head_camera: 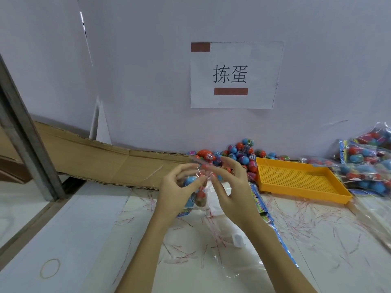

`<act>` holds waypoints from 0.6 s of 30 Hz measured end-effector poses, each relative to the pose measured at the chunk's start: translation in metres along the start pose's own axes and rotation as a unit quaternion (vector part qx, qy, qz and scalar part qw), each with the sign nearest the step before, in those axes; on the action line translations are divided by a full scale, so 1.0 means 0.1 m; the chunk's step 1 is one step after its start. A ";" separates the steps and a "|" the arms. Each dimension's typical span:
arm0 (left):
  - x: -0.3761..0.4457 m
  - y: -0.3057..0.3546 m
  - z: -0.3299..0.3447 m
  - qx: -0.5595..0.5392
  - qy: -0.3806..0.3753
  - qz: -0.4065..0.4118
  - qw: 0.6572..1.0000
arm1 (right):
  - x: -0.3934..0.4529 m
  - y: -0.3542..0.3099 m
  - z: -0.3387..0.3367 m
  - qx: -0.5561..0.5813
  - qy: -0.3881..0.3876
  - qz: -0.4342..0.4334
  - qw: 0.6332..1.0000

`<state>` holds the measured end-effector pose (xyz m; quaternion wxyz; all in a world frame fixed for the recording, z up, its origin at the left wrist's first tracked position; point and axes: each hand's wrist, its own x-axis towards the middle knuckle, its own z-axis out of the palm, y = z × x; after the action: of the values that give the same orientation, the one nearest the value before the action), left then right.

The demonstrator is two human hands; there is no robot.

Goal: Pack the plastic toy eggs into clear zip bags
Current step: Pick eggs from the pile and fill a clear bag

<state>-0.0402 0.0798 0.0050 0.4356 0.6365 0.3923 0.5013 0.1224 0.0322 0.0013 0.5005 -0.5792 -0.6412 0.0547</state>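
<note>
A clear zip bag [195,194] with blue and orange toy eggs inside hangs upright above the table, held between both hands. My left hand [176,192] grips the bag's upper left side, its fingers curled round it. The thumb and fingers of my right hand [227,183] pinch the bag's top edge with its thin red-and-white strip. Behind the hands, a pile of loose toy eggs [239,154] lies against the wall.
An orange perforated tray [296,176] sits right of the pile. Filled bags [368,163] are heaped at the far right. Printed blue header cards [262,206], red-and-white strips, a flat clear bag [228,263] and a rubber band [50,268] lie on the white table. Cardboard [101,159] leans at the back left.
</note>
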 end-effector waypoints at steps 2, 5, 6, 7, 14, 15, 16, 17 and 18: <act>0.03 -0.01 -0.03 -0.088 0.020 -0.044 0.995 | 0.02 -0.02 0.00 0.042 0.032 0.028 0.998; 0.05 -0.02 -0.05 -0.208 0.016 -0.109 0.972 | 0.03 -0.09 -0.01 0.195 -0.018 0.138 0.971; 0.05 -0.01 -0.06 -0.220 0.012 -0.116 0.969 | 0.02 -0.10 0.00 0.222 -0.047 0.154 0.962; 0.05 -0.01 -0.05 -0.218 0.009 -0.118 0.969 | 0.01 -0.10 0.01 0.226 -0.064 0.149 0.961; 0.07 -0.04 -0.05 -0.299 0.001 -0.164 0.940 | -0.03 -0.08 0.06 0.251 -0.125 0.166 0.945; 0.08 -0.04 -0.05 -0.318 0.002 -0.170 0.933 | -0.03 -0.07 0.06 0.253 -0.136 0.170 0.943; 0.08 -0.04 -0.05 -0.335 0.006 -0.176 0.926 | -0.04 -0.07 0.05 0.255 -0.148 0.174 0.940; 0.09 -0.04 -0.05 -0.350 0.009 -0.183 0.919 | -0.05 -0.06 0.06 0.258 -0.159 0.176 0.937; 0.08 -0.03 -0.05 -0.362 0.011 -0.192 0.912 | -0.05 -0.06 0.05 0.260 -0.169 0.180 0.934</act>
<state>-0.0435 0.0887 0.0053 0.7194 0.3420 0.3037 0.5228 0.1134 0.0290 -0.0001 0.4998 -0.5168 -0.5645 0.4055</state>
